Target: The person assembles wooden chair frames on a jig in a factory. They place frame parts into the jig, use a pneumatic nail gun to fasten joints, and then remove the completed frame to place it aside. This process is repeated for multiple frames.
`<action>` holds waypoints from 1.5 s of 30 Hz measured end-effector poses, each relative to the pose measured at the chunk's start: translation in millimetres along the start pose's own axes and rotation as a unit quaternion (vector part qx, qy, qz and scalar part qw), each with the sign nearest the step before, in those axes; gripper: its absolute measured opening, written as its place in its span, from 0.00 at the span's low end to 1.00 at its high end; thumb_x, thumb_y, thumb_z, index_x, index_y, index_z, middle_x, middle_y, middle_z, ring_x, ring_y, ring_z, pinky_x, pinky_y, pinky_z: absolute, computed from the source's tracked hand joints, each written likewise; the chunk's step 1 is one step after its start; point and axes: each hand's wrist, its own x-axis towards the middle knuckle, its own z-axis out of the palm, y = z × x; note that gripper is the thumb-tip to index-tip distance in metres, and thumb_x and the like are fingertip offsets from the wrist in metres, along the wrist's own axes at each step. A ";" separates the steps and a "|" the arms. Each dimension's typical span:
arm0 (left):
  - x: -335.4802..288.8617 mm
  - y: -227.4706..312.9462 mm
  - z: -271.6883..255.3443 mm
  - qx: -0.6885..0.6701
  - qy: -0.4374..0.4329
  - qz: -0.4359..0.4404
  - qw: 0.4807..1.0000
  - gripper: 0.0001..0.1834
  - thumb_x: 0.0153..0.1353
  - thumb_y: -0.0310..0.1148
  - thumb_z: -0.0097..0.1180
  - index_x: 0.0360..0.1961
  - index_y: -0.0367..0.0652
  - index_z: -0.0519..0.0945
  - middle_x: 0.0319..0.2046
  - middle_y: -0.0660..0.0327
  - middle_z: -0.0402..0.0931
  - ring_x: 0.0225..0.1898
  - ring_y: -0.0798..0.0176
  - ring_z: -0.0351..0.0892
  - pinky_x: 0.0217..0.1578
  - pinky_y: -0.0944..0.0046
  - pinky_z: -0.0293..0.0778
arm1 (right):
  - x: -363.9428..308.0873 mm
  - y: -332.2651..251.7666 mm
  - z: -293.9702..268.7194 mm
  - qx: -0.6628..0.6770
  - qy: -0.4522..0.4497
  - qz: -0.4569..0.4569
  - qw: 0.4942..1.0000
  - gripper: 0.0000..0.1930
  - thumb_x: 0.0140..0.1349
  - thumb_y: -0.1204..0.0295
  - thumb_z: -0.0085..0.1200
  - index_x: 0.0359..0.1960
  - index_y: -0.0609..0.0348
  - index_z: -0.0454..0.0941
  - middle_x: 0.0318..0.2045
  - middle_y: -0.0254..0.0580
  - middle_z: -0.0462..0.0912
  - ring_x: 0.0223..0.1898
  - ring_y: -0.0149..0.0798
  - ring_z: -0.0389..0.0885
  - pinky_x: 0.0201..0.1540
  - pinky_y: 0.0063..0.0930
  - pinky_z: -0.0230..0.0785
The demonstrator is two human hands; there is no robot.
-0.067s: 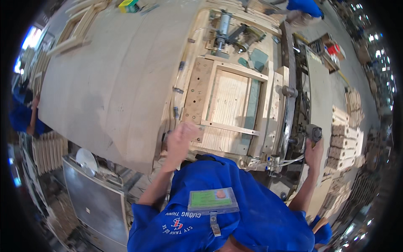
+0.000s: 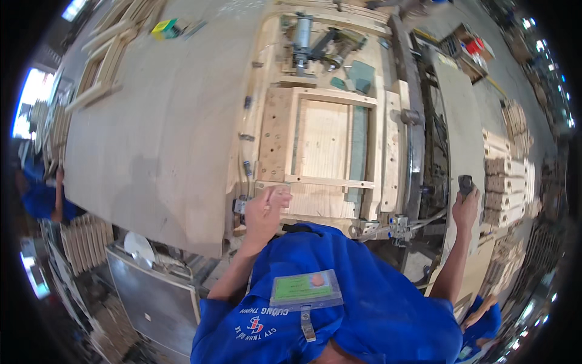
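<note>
A pale wooden frame (image 2: 330,181) lies flat in a wooden jig, its crossbars running left to right. Along its left side is a jig block (image 2: 274,139) with several holes. My left hand (image 2: 265,209), fingers curled, hovers by the near end of that block; whatever may be inside the fingers is hidden. Out to the right, my right hand (image 2: 465,209) grips a dark-headed hammer (image 2: 465,184) above a long narrow board. Its handle is mostly covered by my fingers.
Behind the frame sits a metal pneumatic cylinder (image 2: 302,39). A dark metal bar (image 2: 414,139) runs along the jig's right side. Stacked wooden pieces (image 2: 504,182) stand far right. A broad tabletop (image 2: 151,145) spans the left, with more frames (image 2: 100,76). Other people in blue work nearby.
My right hand has swung slightly outward to the right with the hammer. The left hand stays near the block's near end. The whole view has shifted a little.
</note>
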 end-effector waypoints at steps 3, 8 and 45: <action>16.6 45.0 10.9 0.198 0.005 0.091 0.976 0.12 0.72 0.33 0.64 0.50 0.38 0.86 0.38 0.51 0.89 0.39 0.46 0.89 0.43 0.54 0.83 | 6.2 16.2 9.9 -0.015 -0.043 0.074 0.996 0.28 0.71 0.74 0.56 0.72 0.56 0.65 0.68 0.50 0.71 0.61 0.63 0.81 0.57 0.56 0.77; 61.8 48.8 87.3 0.272 -0.146 0.202 0.930 0.16 0.69 0.37 0.66 0.53 0.40 0.86 0.46 0.50 0.86 0.50 0.45 0.84 0.53 0.47 0.78 | 20.6 59.1 35.1 -0.006 0.107 -0.042 0.993 0.30 0.66 0.76 0.62 0.70 0.55 0.69 0.70 0.53 0.71 0.61 0.63 0.81 0.61 0.53 0.76; 151.5 121.6 123.5 0.319 -0.304 0.239 0.865 0.27 0.70 0.52 0.63 0.52 0.36 0.80 0.37 0.42 0.85 0.42 0.37 0.86 0.46 0.42 0.80 | -126.3 -78.7 -26.3 0.591 0.045 0.041 0.804 0.07 0.77 0.72 0.59 0.44 0.64 0.85 0.28 0.28 0.81 0.29 0.20 0.75 0.32 0.18 0.66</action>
